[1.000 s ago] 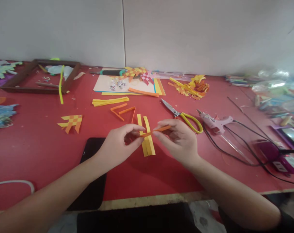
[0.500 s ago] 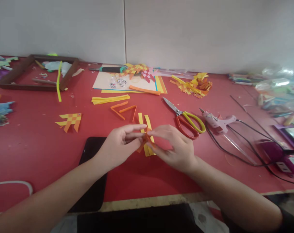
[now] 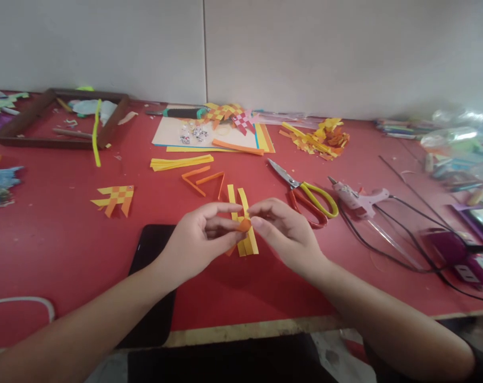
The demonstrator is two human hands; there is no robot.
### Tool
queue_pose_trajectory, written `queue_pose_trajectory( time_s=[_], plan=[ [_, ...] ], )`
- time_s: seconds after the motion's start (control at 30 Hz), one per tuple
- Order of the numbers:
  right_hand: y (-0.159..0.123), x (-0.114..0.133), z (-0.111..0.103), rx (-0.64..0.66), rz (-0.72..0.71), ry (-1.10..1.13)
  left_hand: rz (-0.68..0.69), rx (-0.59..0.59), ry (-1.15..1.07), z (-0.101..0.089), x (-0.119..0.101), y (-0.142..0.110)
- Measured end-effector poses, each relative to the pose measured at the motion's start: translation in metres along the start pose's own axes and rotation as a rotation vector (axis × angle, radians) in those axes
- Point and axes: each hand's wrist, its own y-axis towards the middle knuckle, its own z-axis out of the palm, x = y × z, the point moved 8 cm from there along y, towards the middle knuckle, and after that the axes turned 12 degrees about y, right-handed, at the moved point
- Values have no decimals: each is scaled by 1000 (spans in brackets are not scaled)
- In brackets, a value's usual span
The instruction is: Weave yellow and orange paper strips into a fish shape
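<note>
An orange paper strip (image 3: 244, 225) is bent over in a fold between my hands. My left hand (image 3: 201, 234) is closed, pinching the strip between thumb and fingers. From the other side my right hand (image 3: 289, 231) has its thumb and fingertips closed at the folded end; the fingers hide part of the strip. Just behind and below the fingertips are two yellow paper strips (image 3: 248, 246), set side by side and pointing away from me. Bent orange strips (image 3: 193, 183) lie beyond my left hand, near a stack of yellow strips (image 3: 181, 163).
Open scissors (image 3: 301, 192) and a pink glue gun (image 3: 359, 202) with cables lie to the right. A woven paper fish (image 3: 116, 199) and a black phone (image 3: 151, 308) are on the left. Farther back are a wooden frame (image 3: 30, 142), paper sheets (image 3: 167, 135) and paper scraps (image 3: 325, 139).
The orange strip was held stretched nearly straight between both hands; it is now folded over. My right hand has moved left, closer to my left hand, then slightly back.
</note>
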Motion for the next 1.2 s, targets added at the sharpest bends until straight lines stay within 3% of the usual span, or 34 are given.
queue_pose_trajectory(
  time_s=[0.1,0.4,0.67,1.0,1.1,1.2],
  plan=[
    [0,-6,6,56,99,53,19,14,17,3,-2,-1],
    [-1,-6,1,18,93,-18,0,22,42,3,2,3],
    [-2,-8,9,58,131,134,33,104,66,12,0,1],
    [-1,-4,10,147,85,-71,125,131,135,15,-6,1],
    [7,1,-4,107,96,-98,112,105,132,13,0,2],
    [17,15,-49,-21,79,-231,55,71,59,11,10,4]
  ],
)
